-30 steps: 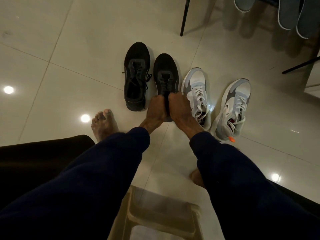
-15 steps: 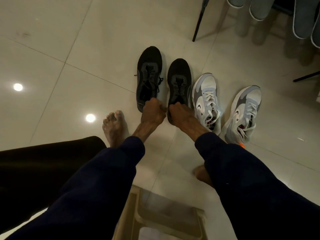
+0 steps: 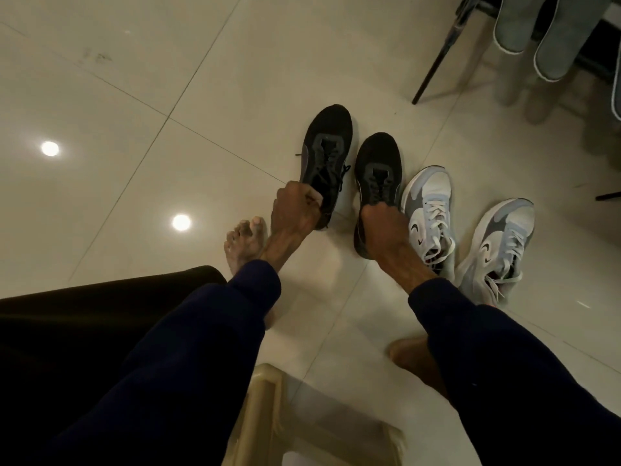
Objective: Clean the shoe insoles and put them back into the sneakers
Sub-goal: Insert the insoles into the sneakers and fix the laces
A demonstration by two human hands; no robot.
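- The left black sneaker [image 3: 327,153] and the right black sneaker [image 3: 379,166] stand side by side on the floor [image 3: 201,79], toes pointing far. Both have matte knit uppers with dark laces.
- The left hand [image 3: 295,210] has its fingers curled over the heel collar of the left black sneaker, gripping its near end.
- The right hand [image 3: 383,223] is closed in the same way on the heel collar of the right black sneaker and covers its opening.
- Just right of the black pair are two grey-and-white sneakers [image 3: 426,203] with white laces and a dark swoosh on the side. The one further right [image 3: 500,237] is angled away from its mate.
- Grey insoles [image 3: 514,21] with pale edges hang far right, well apart from both hands, next to a thin black rack leg [image 3: 440,58]. Their surface looks soft and felt-like.
- The floor is made of glossy cream tiles with thin grout lines and shows round light reflections.
- A bare foot [image 3: 243,243] rests near the left hand, and a translucent beige plastic stool [image 3: 268,415] sits at the near edge.
- Dark blue sleeves [image 3: 208,331] cover both forearms.
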